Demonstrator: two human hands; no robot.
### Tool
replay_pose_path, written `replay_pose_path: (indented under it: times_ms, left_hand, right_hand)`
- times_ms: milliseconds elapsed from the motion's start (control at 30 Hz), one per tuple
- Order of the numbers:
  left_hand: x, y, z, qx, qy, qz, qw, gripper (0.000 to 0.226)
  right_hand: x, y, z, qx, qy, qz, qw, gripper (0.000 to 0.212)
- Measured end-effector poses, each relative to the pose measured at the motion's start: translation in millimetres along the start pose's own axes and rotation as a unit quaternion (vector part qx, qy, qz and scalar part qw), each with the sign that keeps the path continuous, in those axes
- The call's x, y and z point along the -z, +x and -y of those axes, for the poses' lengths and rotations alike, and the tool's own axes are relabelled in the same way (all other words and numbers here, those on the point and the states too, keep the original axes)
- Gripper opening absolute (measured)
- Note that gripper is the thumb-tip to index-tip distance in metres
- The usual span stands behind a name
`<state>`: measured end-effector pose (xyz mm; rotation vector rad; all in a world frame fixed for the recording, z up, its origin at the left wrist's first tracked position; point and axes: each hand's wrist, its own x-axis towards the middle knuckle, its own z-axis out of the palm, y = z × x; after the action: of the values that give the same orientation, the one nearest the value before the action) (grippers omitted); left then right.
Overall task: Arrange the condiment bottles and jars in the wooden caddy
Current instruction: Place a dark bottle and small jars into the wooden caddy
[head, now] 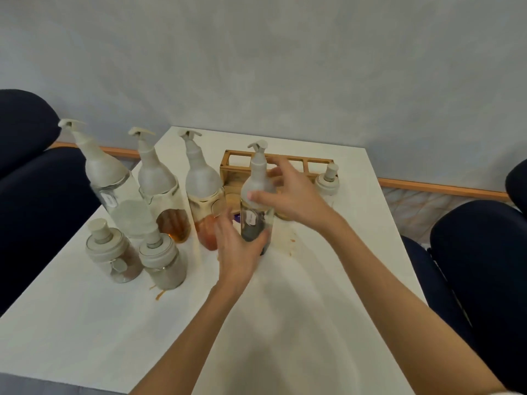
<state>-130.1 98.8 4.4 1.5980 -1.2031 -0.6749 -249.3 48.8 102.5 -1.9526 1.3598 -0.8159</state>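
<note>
A glass bottle with dark liquid and a white spout cap (256,195) stands upright just in front of the wooden caddy (236,161). My left hand (236,249) grips its lower part. My right hand (288,192) wraps around its white upper part. Three tall bottles stand to the left: a clear one (114,192), one with amber liquid (162,192) and one with reddish liquid (202,192). Two short jars with white lids (111,252) (162,260) stand in front of them. A third jar (328,181) stands at the caddy's right end.
The white table (285,309) carries small orange spills (159,293) near the jars and right of the held bottle. Dark blue chairs stand at the left (34,195) and the right (479,252). A grey wall rises behind the table.
</note>
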Motion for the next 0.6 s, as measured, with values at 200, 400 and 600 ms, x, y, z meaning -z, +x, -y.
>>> replay_pose_path:
  times_ms: [200, 400, 600]
  left_hand:
    - [-21, 18, -4, -0.016, -0.083, 0.043, 0.996, 0.057]
    - [2, 31, 6, -0.031, -0.077, 0.142, 0.986, 0.052]
    - [16, 40, 8, -0.005, -0.117, 0.255, 0.96, 0.06]
  right_hand:
    - [-19, 10, -12, 0.0, -0.061, -0.03, 0.998, 0.058]
    - [-4, 13, -10, 0.004, -0.03, 0.033, 0.999, 0.054]
    - [22, 16, -6, 0.029, -0.035, 0.123, 0.991, 0.057]
